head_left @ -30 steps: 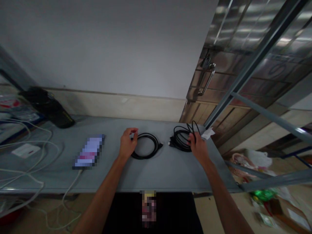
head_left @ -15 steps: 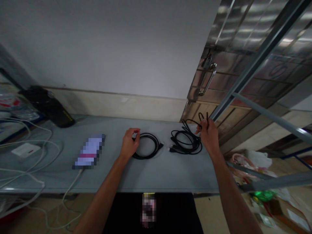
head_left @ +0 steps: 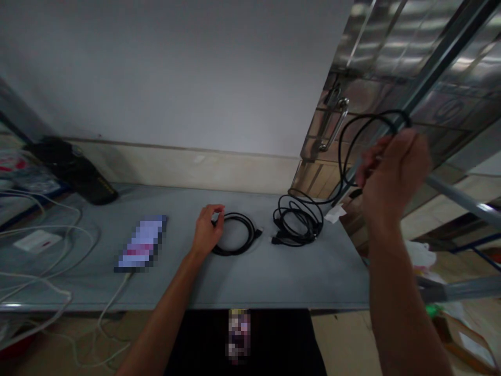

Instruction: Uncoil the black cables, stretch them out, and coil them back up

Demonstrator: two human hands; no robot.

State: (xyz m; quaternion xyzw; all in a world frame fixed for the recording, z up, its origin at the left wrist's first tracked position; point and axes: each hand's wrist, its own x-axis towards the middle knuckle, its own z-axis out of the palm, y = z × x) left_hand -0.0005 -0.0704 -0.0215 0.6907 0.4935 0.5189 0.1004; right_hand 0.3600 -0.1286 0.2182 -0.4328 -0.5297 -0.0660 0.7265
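A small coiled black cable with a plug end lies on the grey table. My left hand rests at its left side, fingers curled around that edge of the coil. To the right sits a looser pile of black cable, its connectors near the left side. My right hand, slightly blurred, is raised past the table's right end. It is closed on looped black cable, which runs down to the pile. The fingertips are partly hidden behind the hand.
A phone on a white cord, a white adapter and a black bottle occupy the left. White paper lies at the table's right edge. A metal frame post slants beside my right hand.
My right hand has risen and moved right, drawing loops of black cable up from the pile. White paper has come into view there. My left hand has stayed on the small coil.
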